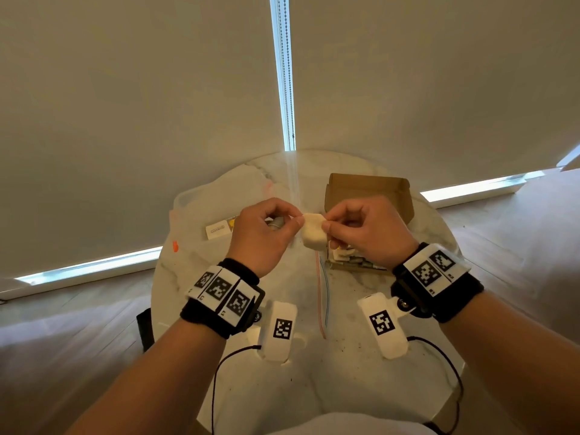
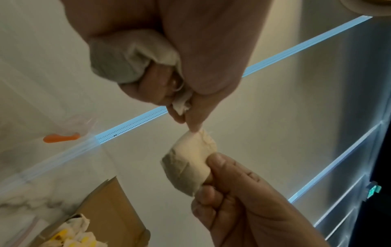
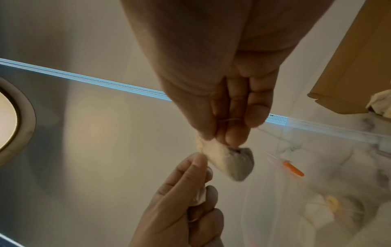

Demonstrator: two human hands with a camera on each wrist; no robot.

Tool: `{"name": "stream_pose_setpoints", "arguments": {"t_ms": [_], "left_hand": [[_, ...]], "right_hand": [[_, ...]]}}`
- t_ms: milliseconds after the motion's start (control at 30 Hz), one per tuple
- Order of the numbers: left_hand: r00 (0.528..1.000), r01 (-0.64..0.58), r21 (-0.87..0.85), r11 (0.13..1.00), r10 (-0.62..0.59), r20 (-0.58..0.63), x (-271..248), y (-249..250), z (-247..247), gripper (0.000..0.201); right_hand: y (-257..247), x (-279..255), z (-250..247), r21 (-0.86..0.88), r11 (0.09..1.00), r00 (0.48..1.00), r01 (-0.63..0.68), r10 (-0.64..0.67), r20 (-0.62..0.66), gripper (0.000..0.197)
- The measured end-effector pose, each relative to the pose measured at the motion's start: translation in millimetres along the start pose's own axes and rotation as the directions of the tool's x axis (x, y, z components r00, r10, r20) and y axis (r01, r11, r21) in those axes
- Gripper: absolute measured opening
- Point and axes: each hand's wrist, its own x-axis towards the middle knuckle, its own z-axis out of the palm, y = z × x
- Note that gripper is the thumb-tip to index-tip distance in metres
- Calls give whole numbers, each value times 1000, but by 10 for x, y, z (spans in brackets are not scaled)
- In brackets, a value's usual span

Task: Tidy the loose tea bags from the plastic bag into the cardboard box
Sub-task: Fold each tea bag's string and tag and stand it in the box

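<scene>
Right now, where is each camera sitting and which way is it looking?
Head: up on the head, looking forward and down at the table; both forearms and hands show, pinching a tea bag.
Left wrist: on the left wrist, looking along the left hand, which also holds a second bag; the right hand shows.
Right wrist: on the right wrist, looking along the right hand; the left hand shows below.
Shared: all three see the tea bag and the cardboard box.

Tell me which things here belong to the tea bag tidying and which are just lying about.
Job: tea bag pinched between left hand and right hand; plastic bag; cardboard box.
Lying about: white card; table; window blinds.
</scene>
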Motion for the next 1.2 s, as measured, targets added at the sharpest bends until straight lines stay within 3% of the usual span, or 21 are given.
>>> {"name": "stream_pose_setpoints", "arguments": {"t_ms": [133, 300, 533, 700, 833, 1033, 1200], "left_hand": [[1000, -4, -14, 1000, 4, -4, -74, 60, 52, 13], [994, 107, -151, 983, -103, 33, -107, 165, 36, 15], [980, 197, -193, 961, -191, 51, -110, 173, -11, 12], [922, 386, -315, 867, -359, 144, -123, 148, -38, 16], [885, 465, -333, 820, -444, 143, -86, 97, -45, 7], [916, 388, -331, 860, -399, 39, -48, 135, -61, 8], [938, 333, -333, 882, -346, 21, -36, 223, -84, 7]], "right_hand": [[15, -3, 121, 6, 999, 994, 36, -35, -105, 9], [-28, -30, 216, 41, 992, 992, 118, -116, -43, 12], [-22, -55, 255, 132, 988, 996, 82, -78, -34, 15], [-30, -66, 245, 210, 977, 998, 47, -39, -42, 14], [-33, -72, 236, 243, 969, 998, 49, -36, -55, 11], [33, -123, 278, 254, 967, 999, -8, 16, -29, 8], [152, -166, 332, 218, 973, 997, -71, 64, 38, 8]]}}
